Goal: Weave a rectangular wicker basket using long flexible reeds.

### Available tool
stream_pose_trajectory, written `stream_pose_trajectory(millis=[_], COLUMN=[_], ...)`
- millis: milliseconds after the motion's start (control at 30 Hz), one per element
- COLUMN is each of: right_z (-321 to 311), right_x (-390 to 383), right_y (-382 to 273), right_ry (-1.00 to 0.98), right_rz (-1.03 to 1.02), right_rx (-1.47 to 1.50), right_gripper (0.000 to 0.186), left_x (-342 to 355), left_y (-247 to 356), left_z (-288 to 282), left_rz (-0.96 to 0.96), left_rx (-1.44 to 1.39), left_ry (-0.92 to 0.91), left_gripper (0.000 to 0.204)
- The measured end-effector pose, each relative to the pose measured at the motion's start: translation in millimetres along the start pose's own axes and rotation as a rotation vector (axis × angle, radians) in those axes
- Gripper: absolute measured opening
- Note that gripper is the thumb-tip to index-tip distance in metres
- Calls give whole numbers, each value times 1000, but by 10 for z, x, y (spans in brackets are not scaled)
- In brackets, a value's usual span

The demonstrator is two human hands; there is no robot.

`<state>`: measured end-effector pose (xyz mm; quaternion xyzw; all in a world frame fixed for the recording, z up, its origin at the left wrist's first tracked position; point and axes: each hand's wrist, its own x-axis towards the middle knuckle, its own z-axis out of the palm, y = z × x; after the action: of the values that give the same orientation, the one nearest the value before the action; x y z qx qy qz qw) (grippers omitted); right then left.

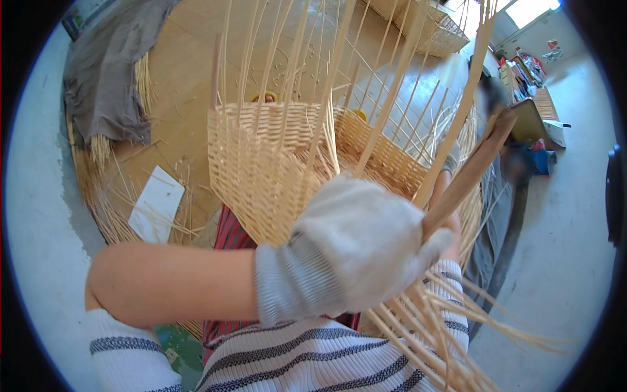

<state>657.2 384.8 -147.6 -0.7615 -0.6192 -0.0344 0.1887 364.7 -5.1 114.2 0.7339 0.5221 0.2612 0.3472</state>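
My left hand (359, 242), in a white knit glove, reaches across in front of me and is closed around a flat brown wooden stick (471, 166) that slants up to the right. Just behind it stands a half-woven pale wicker basket (261, 163), its long upright stakes (326, 59) fanning toward the camera. My right hand (450, 160), in a grey glove, shows only partly among the stakes at the basket's right rim; its grip is hidden. Loose reed ends (444, 326) spread over my striped sleeve.
A wooden floor panel (189, 72) carries a grey cloth (108, 78), reed bundles (98, 189) and a white sheet (155, 204). Another woven basket (437, 29) stands at the back. A blurred person (493, 98) and a wooden table (532, 114) are at the right.
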Motion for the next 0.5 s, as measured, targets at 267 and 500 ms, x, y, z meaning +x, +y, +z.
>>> stream_pose_trajectory(millis=[267, 500], right_z=[180, -7], right_x=[-1, -125], right_y=[-12, -93], right_ry=[9, -64], right_rz=[25, 43], right_rx=[90, 117], right_gripper=[60, 50], left_x=[76, 57], left_y=[-300, -212], left_z=[14, -127], left_rz=[358, 62], left_rx=[-12, -134], left_ry=[241, 41], left_gripper=[31, 30])
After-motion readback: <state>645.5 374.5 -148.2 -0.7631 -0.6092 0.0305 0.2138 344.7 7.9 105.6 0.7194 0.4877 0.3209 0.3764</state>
